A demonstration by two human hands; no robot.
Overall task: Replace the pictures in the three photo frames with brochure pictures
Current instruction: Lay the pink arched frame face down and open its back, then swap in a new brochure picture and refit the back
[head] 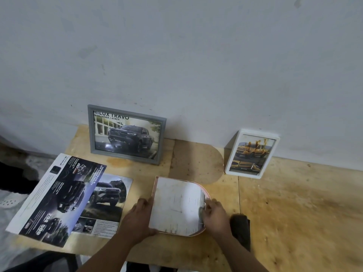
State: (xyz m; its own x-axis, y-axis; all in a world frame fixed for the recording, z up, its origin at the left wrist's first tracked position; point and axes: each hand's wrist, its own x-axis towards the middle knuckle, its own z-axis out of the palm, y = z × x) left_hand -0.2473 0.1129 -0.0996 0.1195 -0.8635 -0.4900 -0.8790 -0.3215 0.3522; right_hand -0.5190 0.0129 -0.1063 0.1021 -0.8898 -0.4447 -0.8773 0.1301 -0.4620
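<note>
A pink arch-shaped photo frame (207, 193) lies flat on the plywood table, with a pale paper sheet (174, 205) covering it. My left hand (137, 220) holds the sheet's left edge. My right hand (214, 214) pinches its right edge over the frame's curved end. A grey frame (125, 132) with a dark pickup picture leans on the wall at the back. To its right, a white frame (252, 154) with a yellow truck picture also leans there. An open car brochure (59, 197) lies at the left, overlapping a loose brochure page (110, 201).
A dark block-like object (241, 230) lies just right of my right wrist. The plywood table (294, 203) stretches to the right. The grey wall (176, 55) rises right behind the frames. A white perforated item (9, 201) sits off the table's left edge.
</note>
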